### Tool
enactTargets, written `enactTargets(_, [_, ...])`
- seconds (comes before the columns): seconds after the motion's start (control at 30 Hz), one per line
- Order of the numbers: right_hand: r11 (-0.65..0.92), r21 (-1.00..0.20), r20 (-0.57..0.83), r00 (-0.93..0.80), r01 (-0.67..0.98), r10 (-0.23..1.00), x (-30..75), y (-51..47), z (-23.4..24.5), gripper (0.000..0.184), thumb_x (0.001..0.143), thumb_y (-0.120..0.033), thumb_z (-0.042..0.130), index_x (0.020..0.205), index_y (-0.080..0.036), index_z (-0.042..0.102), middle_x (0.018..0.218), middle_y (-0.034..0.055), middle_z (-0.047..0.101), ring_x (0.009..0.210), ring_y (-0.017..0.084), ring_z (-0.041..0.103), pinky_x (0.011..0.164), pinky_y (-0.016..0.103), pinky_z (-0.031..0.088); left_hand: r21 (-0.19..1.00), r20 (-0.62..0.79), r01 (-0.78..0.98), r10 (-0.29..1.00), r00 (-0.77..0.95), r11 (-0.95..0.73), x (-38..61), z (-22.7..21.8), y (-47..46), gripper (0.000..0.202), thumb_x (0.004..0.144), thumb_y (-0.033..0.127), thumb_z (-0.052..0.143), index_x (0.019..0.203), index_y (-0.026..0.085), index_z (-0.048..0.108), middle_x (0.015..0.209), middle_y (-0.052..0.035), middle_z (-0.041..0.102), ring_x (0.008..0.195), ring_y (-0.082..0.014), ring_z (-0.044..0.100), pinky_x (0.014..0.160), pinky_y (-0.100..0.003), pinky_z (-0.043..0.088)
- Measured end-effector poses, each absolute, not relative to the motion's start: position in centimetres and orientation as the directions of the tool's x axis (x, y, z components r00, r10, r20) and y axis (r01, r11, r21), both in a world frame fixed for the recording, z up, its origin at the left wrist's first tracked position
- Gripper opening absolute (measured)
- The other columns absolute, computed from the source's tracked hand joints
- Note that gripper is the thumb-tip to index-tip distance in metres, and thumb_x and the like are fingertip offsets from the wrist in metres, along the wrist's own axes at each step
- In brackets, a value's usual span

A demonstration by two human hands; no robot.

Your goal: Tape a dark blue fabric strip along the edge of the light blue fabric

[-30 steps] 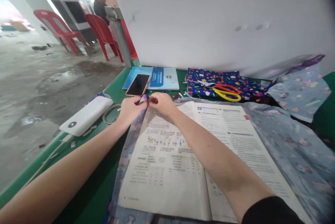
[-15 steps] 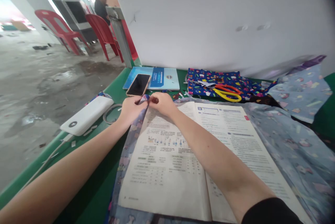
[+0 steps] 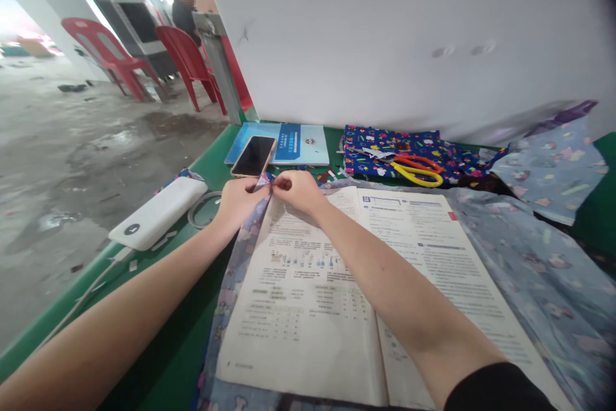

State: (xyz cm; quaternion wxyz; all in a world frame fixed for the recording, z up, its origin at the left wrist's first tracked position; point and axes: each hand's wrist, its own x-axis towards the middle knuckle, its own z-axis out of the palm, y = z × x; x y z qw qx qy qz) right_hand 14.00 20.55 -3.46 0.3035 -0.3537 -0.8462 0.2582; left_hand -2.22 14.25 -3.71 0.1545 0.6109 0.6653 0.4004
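At the far left corner of the open textbook [image 3: 308, 347], the left hand [image 3: 240, 201] pinches the fold of the patterned sheet [image 3: 228, 299]; the right hand [image 3: 301, 190] curls just beside it, its grip unclear. The textbook lies toward the person on the green surface [image 3: 178, 353], spine running away lengthwise.

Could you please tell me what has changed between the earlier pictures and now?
Nothing has visibly moved beyond a slight shift of the whole view, and no new grip or release shows. The left hand still pinches the edge of the patterned sheet at the far left corner of the open book, with the right hand close beside it. The phone, scissors and white power bank lie as before.
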Motion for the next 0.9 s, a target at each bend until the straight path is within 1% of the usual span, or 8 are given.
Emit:
enactTargets(0.17, [0.669,-0.606,0.367,-0.595,0.43,0.715,14.0,20.7,-3.5,0.01,0.078,-0.025,0.059,0.079,-0.019,0.067,0.08,0.0006,0.067,0.071,0.014,0.056,0.065,0.024,0.038,0.7,0.303,0.709,0.934,-0.188,-0.084,-2.0,-3.6,14.1,0.033,0.077,0.044,0.059,0.062,0.016,0.065,0.054,0.0019,0.052,0.054,-0.0116,0.043,0.051,-0.025,0.027])
enactTargets(0.33, [0.682,-0.604,0.389,-0.594,0.413,0.704,13.9,20.9,-3.7,0.008,0.076,-0.025,0.059,0.075,-0.019,0.064,0.076,-0.0006,0.064,0.068,0.013,0.053,0.063,0.023,0.035,0.662,0.314,0.744,0.933,-0.172,-0.086,-1.8,-3.5,14.2,0.031,0.078,0.043,0.057,0.069,0.016,0.067,0.06,0.001,0.057,0.057,-0.0128,0.046,0.054,-0.025,0.03])
enactTargets(0.47, [0.682,-0.596,0.377,-0.602,0.424,0.703,13.9,20.9,-3.7,0.01,0.077,-0.027,0.058,0.075,-0.019,0.064,0.076,-0.0001,0.064,0.069,0.013,0.053,0.063,0.024,0.035,0.585,0.341,0.804,0.932,-0.126,-0.105,-2.0,-3.4,14.7,0.024,0.077,0.039,0.055,0.07,0.017,0.062,0.06,0.0015,0.055,0.057,-0.013,0.047,0.056,-0.025,0.03])
enactTargets(0.57, [0.683,-0.579,0.358,-0.613,0.446,0.704,14.0,20.8,-3.5,0.01,0.077,-0.026,0.058,0.074,-0.019,0.064,0.076,0.0003,0.064,0.069,0.014,0.054,0.063,0.024,0.034,0.529,0.33,0.838,0.943,-0.055,-0.136,-2.3,-3.4,15.0,0.021,0.077,0.037,0.054,0.071,0.018,0.059,0.059,0.0024,0.051,0.057,-0.0129,0.046,0.056,-0.025,0.029])
enactTargets(0.63, [0.688,-0.569,0.36,-0.616,0.45,0.701,14.0,20.8,-3.4,0.01,0.077,-0.025,0.058,0.074,-0.019,0.064,0.077,0.0005,0.064,0.07,0.014,0.054,0.064,0.024,0.035,0.508,0.33,0.847,0.944,-0.022,-0.158,-2.4,-3.4,15.2,0.02,0.078,0.037,0.053,0.072,0.018,0.057,0.061,0.0022,0.052,0.058,-0.0132,0.046,0.057,-0.025,0.029])
enactTargets(0.73, [0.687,-0.564,0.365,-0.609,0.457,0.704,14.0,20.7,-3.3,0.01,0.078,-0.026,0.058,0.074,-0.018,0.063,0.077,0.0006,0.063,0.071,0.014,0.054,0.065,0.024,0.035,0.495,0.34,0.854,0.94,-0.019,-0.162,-2.3,-3.4,15.2,0.021,0.079,0.037,0.051,0.072,0.018,0.056,0.064,0.0015,0.053,0.062,-0.0138,0.048,0.059,-0.025,0.03])
enactTargets(0.9, [0.696,-0.571,0.388,-0.603,0.435,0.697,13.9,20.9,-3.5,0.009,0.077,-0.026,0.059,0.073,-0.019,0.063,0.075,-0.0004,0.062,0.07,0.014,0.053,0.063,0.025,0.034,0.516,0.332,0.844,0.943,-0.039,-0.147,-2.2,-3.3,15.1,0.019,0.078,0.034,0.051,0.069,0.017,0.055,0.061,0.0023,0.051,0.06,-0.013,0.048,0.057,-0.025,0.029])
